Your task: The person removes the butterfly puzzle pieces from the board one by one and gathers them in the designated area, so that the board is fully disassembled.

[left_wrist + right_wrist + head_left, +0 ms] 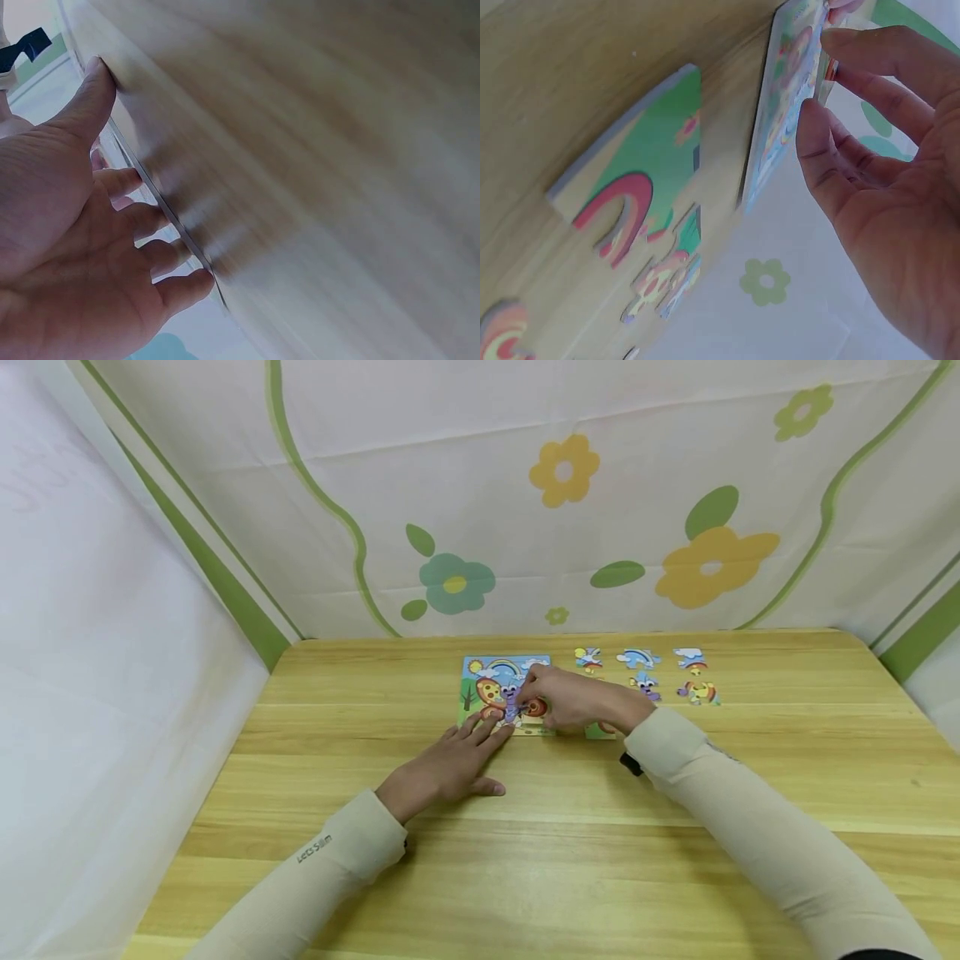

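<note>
1. The left hand [450, 768] lies flat on the table [570, 860], fingers spread, fingertips touching the near edge of the puzzle board [504, 689].
2. The right hand [573, 697] rests over the board's right part, fingers curled, pinching a purple piece [513, 703] just beyond the left fingertips.
3. Loose pieces [647, 670] lie beyond the right wrist.
4. A green piece [641, 176] lies just beside the right hand.
</note>
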### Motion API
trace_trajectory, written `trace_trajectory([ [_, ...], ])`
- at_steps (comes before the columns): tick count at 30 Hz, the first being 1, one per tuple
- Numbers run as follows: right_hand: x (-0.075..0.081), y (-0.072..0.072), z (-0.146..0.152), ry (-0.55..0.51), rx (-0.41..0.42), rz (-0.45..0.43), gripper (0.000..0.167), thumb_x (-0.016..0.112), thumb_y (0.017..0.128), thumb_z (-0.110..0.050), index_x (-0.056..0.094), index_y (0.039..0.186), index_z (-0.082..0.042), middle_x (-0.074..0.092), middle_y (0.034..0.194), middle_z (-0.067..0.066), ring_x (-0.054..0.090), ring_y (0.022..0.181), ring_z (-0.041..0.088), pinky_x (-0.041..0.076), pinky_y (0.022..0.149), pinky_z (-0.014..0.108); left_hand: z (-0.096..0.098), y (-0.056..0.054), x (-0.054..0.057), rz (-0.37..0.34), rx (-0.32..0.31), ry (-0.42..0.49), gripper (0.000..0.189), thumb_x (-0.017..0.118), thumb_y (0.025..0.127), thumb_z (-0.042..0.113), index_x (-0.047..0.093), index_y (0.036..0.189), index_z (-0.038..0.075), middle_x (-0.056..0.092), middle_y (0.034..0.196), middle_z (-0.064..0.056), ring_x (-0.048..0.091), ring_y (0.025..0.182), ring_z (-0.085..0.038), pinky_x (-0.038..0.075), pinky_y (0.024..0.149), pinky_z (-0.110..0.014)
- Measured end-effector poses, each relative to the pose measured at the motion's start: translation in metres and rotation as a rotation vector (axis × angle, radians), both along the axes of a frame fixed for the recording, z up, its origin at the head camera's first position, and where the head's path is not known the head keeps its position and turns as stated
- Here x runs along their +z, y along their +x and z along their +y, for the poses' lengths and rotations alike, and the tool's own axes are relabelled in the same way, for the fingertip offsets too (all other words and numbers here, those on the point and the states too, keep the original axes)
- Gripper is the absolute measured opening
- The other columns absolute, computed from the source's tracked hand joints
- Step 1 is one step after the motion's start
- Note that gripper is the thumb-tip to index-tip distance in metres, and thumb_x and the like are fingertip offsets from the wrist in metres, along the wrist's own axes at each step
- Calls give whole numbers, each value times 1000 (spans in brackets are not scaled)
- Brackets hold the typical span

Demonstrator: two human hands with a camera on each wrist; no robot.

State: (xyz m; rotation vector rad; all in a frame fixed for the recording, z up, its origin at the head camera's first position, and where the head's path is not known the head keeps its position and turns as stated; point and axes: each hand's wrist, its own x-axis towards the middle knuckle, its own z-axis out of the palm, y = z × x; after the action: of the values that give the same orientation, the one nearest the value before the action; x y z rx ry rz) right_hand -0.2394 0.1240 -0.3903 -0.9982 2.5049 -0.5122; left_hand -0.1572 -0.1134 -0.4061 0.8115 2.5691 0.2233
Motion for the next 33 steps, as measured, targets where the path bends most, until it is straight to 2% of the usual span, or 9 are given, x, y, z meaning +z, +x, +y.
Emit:
trace_trajectory([
  [8, 6, 6, 23, -36, -13, 59, 51, 65, 87, 10, 70, 135, -6, 56, 139, 17, 54, 128, 35, 53, 98, 47, -1, 1, 1, 2, -6, 14, 88, 61, 102, 52, 17, 170, 19, 6, 178, -9, 4, 165, -36, 18, 129, -60],
  [15, 6, 13, 57, -68, -48, 104, 54, 63, 87, 14, 68, 137, -6, 55, 134, 15, 53, 109, 27, 45, 83, 40, 0, 1, 1, 0, -6, 20, 88, 62, 102, 51, 16, 170, 19, 6, 178, -9, 4, 165, -37, 17, 130, -60],
  [22, 7, 25, 94, -85, -94, 142, 47, 66, 87, 9, 71, 131, -5, 56, 137, 17, 55, 112, 32, 50, 85, 43, -1, 1, 0, 1, -8, 22, 88, 61, 102, 51, 15, 170, 19, 5, 178, -9, 3, 165, -36, 17, 130, -60],
  [28, 6, 34, 123, -94, -115, 181, 50, 66, 83, 13, 71, 130, -4, 59, 132, 14, 55, 103, 23, 53, 81, 39, -1, 1, -2, 6, -12, 17, 89, 61, 102, 51, 14, 170, 19, 4, 178, -9, 3, 165, -36, 17, 130, -60],
  [33, 0, 41, 144, -112, -151, 188, 52, 69, 81, 16, 69, 130, 0, 59, 134, 20, 59, 106, 27, 57, 79, 40, -2, 0, -4, 12, -13, 14, 89, 61, 102, 52, 14, 171, 20, 4, 178, -8, 2, 165, -35, 17, 130, -59],
])
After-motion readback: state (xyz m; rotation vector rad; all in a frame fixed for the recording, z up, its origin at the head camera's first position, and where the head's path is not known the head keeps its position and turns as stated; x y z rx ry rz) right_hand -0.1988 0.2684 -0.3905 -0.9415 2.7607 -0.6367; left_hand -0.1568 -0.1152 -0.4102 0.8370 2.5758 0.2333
